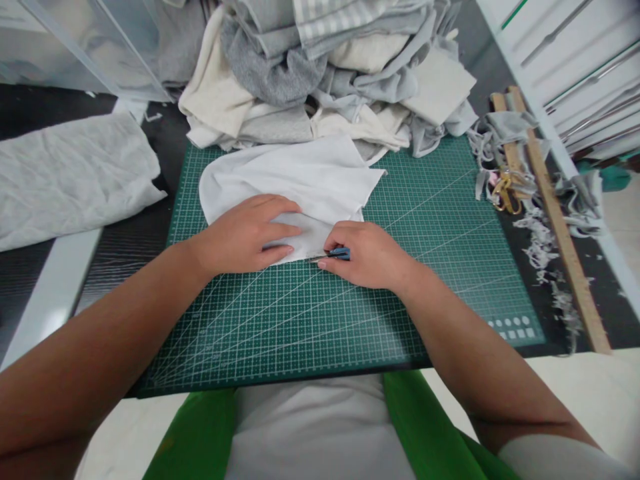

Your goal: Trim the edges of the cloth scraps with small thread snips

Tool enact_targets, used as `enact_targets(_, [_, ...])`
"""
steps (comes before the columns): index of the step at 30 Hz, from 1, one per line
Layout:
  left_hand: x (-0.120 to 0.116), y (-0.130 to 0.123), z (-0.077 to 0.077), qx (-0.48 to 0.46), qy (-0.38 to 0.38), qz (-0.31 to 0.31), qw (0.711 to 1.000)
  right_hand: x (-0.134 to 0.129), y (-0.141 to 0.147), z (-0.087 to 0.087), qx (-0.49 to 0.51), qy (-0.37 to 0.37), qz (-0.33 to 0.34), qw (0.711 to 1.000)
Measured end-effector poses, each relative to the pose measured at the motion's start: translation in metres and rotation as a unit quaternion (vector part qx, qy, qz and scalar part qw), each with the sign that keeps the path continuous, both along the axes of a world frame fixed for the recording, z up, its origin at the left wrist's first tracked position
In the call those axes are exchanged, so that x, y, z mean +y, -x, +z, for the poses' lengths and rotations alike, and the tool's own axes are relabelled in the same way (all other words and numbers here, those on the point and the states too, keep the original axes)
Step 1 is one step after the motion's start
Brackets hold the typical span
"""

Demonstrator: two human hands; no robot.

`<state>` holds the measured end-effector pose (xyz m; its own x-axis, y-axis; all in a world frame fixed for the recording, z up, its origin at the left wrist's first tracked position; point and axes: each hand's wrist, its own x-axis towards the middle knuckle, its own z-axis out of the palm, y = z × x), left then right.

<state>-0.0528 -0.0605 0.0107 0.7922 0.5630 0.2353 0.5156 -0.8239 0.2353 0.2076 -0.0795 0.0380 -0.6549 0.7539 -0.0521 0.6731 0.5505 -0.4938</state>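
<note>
Green mat [320, 327] lies under both hands. Heap of fabrics [285, 67] stands beyond them. White cloth [285, 173] lies on mat, under left fingers, reaching right fingertips. Step seems to be snipping at cloth's near edge; next move probably calls for keeping cloth flat. Left hand [250, 235]: palm down, fingers spread on cloth, nothing clasped. Right hand [367, 253]: closed around blue snips [340, 253], tips pointing left; blade gap, cannot tell.

the cloth [285, 175] is white, the snips [341, 253] blue-handled, the mat [320, 327] green (with a white grid).
</note>
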Motion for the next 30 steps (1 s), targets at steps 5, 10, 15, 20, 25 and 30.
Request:
enact_targets(5, [0.001,0.001,0.007,0.020,0.043,0.011,0.999,0.006,-0.006,0.001,-0.007,0.001,0.002,1.000])
enact_targets(10, [0.004,0.004,0.003,0.020,0.072,0.003,0.997,0.013,-0.012,0.004,-0.020,0.009,0.003,1.000])
enact_targets(15, [0.004,0.006,0.000,0.019,0.057,0.014,0.998,0.017,-0.018,0.005,-0.022,0.009,0.005,1.000])
enact_targets(20, [0.001,0.002,0.005,-0.067,0.026,0.007,0.997,0.020,-0.021,0.005,-0.021,0.020,-0.001,1.000])
enact_targets(25, [-0.005,-0.005,0.011,-0.061,0.001,-0.009,0.998,0.020,-0.021,0.003,-0.017,0.018,-0.006,1.000])
enact_targets(30, [-0.006,-0.010,0.008,-0.016,0.007,-0.018,1.000,0.019,-0.020,0.004,-0.017,0.012,-0.005,1.000])
